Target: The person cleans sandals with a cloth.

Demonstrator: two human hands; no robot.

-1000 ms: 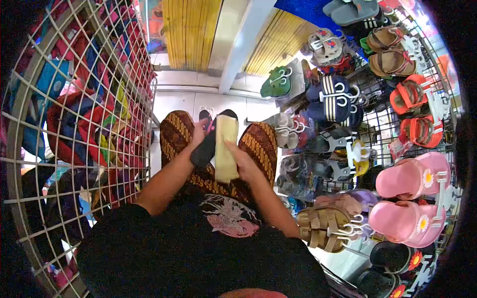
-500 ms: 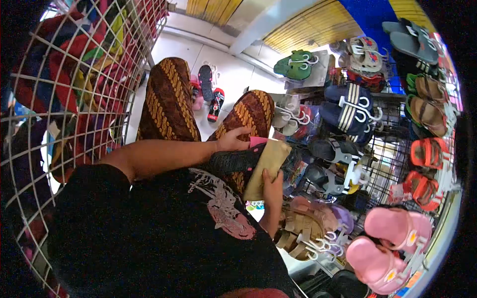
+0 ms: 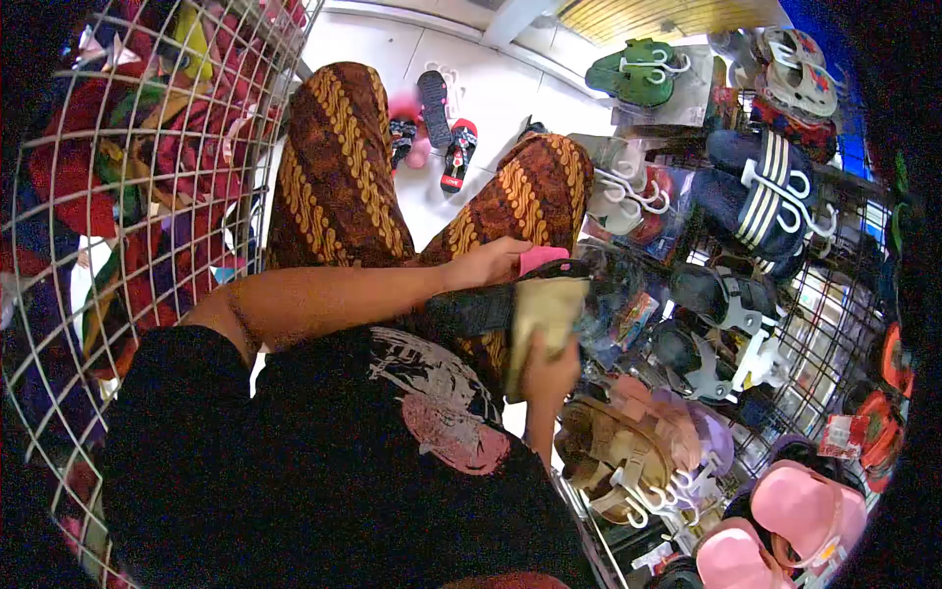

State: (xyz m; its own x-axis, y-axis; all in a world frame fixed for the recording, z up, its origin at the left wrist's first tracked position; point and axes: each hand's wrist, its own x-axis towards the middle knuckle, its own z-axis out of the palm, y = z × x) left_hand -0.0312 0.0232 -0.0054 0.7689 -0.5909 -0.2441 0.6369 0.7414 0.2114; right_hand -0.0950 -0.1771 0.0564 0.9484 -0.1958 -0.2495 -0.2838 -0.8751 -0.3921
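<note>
My left hand (image 3: 488, 263) grips a black sandal (image 3: 473, 312) with a pink part (image 3: 543, 259) near its end, held over my lap. A folded tan cloth or pad (image 3: 548, 306) lies against the sandal and covers part of it. Around the cloth's lower portion, my right hand (image 3: 551, 371) is closed and slightly blurred. On the floor beyond my knees are a dark-soled sandal (image 3: 433, 103) and a red and black sandal (image 3: 458, 157), with pink footwear (image 3: 417, 149) beside them.
A wire cage (image 3: 128, 187) of colourful items stands at the left. Along the right, a black wire rack (image 3: 829, 294) bears green clogs (image 3: 638, 79), navy striped slides (image 3: 765, 187), brown sandals (image 3: 608, 442) and pink clogs (image 3: 800, 506). My patterned trousers (image 3: 339, 177) flank the floor (image 3: 368, 44).
The view has shifted, so the floor sandals and rack appear farther right and higher. The tan cloth is now more upright against the sandal. Both hands keep their holds.
</note>
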